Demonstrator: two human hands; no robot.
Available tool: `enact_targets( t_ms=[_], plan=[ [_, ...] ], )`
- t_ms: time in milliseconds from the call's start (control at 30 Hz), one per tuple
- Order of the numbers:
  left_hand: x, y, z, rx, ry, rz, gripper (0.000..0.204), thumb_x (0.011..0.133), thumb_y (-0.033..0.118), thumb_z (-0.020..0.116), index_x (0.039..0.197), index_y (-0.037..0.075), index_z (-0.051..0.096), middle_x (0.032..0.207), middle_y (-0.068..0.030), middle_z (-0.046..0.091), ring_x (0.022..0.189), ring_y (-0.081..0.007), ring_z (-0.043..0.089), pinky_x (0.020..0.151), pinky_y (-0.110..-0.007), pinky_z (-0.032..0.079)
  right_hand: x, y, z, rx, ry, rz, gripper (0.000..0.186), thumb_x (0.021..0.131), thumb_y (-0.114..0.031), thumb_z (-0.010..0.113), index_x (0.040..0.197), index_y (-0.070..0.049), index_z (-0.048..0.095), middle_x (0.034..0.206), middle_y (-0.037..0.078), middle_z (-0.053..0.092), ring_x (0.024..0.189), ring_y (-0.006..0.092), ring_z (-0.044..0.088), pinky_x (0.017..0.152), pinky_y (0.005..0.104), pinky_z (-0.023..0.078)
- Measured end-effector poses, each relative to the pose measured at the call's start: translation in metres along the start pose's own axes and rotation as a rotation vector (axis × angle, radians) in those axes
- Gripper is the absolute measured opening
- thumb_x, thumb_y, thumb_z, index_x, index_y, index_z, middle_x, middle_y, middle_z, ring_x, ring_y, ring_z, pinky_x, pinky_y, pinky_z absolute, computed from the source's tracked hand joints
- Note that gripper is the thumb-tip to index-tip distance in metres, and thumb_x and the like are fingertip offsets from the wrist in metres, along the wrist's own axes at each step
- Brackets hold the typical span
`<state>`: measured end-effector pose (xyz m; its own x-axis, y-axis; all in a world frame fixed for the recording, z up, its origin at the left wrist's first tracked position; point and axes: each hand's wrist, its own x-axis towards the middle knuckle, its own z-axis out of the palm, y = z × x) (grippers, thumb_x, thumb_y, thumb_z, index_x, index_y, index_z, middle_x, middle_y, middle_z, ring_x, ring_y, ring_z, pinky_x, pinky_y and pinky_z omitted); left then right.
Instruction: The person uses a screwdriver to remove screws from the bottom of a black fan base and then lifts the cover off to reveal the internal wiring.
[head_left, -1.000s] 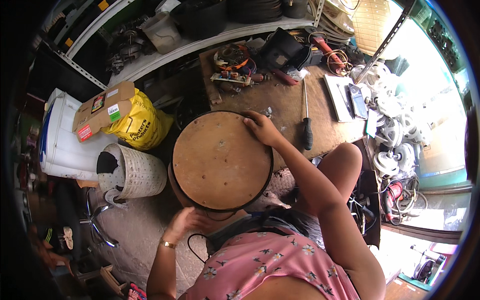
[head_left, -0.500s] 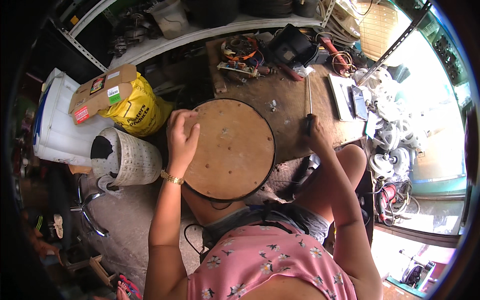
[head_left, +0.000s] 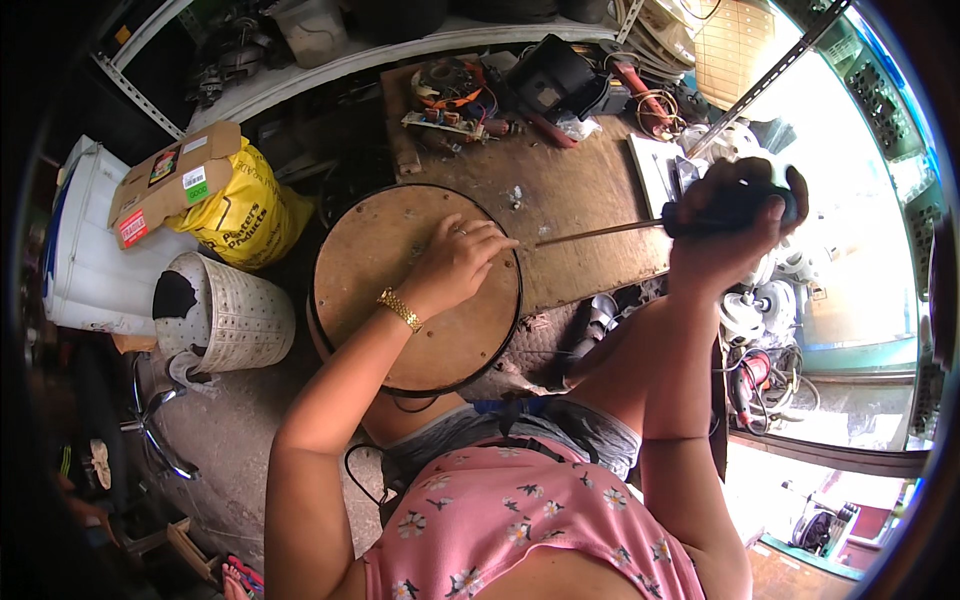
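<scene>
A round wooden disc (head_left: 390,340) with a black rim and small screws sits over my legs at the edge of the worktable (head_left: 575,175). My left hand (head_left: 455,265) lies on the disc's right half, fingers apart and slightly bent, fingertips near a screw by the rim. To the right, my right hand (head_left: 735,225) is raised and closed round the dark handle of a long screwdriver (head_left: 605,232). Its shaft points left, almost level, with the tip just right of the disc's rim.
Circuit parts (head_left: 445,118) and a black case (head_left: 550,85) lie at the table's back. Left are a perforated bucket (head_left: 240,325), yellow bag (head_left: 270,230) and white box (head_left: 95,260). Right are white wheel-like parts (head_left: 770,310) and a red tool (head_left: 750,385). Someone's foot (head_left: 235,575) shows lower left.
My left hand has moved from the disc's left side onto its right half. My right hand has taken the screwdriver off the table, raised it and turned its tip leftward.
</scene>
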<state>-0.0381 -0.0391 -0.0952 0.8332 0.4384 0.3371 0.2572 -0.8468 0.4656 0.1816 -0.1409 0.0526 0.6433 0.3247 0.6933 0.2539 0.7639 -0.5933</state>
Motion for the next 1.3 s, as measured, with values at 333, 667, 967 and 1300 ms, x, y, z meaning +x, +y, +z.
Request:
enact_targets(
  t_ms=[333, 667, 967, 1300],
  plan=[
    [0.003, -0.008, 0.006, 0.061, -0.037, 0.013, 0.023, 0.086, 0.003, 0.059, 0.103, 0.015, 0.069, 0.107, 0.0019, 0.064, 0.118, -0.0199, 0.054, 0.104, -0.042, 0.031, -0.02, 0.021, 0.033, 0.013, -0.229, 0.029, 0.054, 0.094, -0.061, 0.044, 0.124, -0.017, 0.035, 0.086, 0.013, 0.051, 0.048, 0.0165, 0.048, 0.034, 0.0247, 0.036],
    [0.007, -0.013, 0.008, 0.074, -0.009, 0.001, 0.021, 0.087, 0.003, 0.058, 0.101, 0.013, 0.07, 0.105, 0.0013, 0.065, 0.118, -0.0201, 0.054, 0.105, -0.044, 0.031, -0.02, 0.039, 0.036, 0.124, -0.24, -0.047, 0.047, 0.098, -0.05, 0.045, 0.121, -0.01, 0.035, 0.085, 0.014, 0.056, 0.042, 0.0127, 0.046, 0.035, 0.0222, 0.036],
    [0.008, -0.014, 0.007, 0.05, -0.022, -0.027, 0.021, 0.086, 0.003, 0.058, 0.102, 0.013, 0.07, 0.104, 0.0006, 0.065, 0.118, -0.0202, 0.054, 0.107, -0.046, 0.031, -0.019, 0.036, 0.04, 0.008, -0.228, 0.032, 0.056, 0.093, -0.063, 0.044, 0.124, -0.018, 0.034, 0.089, 0.012, 0.053, 0.047, 0.0171, 0.049, 0.034, 0.0248, 0.036],
    [0.01, -0.018, 0.008, 0.067, -0.019, -0.024, 0.022, 0.086, 0.002, 0.059, 0.102, 0.013, 0.071, 0.103, 0.0009, 0.065, 0.116, -0.0196, 0.055, 0.106, -0.045, 0.033, -0.015, 0.044, 0.038, 0.042, -0.211, 0.044, 0.056, 0.093, -0.064, 0.044, 0.124, -0.018, 0.036, 0.089, 0.012, 0.053, 0.046, 0.0169, 0.047, 0.032, 0.0245, 0.034]
  ],
)
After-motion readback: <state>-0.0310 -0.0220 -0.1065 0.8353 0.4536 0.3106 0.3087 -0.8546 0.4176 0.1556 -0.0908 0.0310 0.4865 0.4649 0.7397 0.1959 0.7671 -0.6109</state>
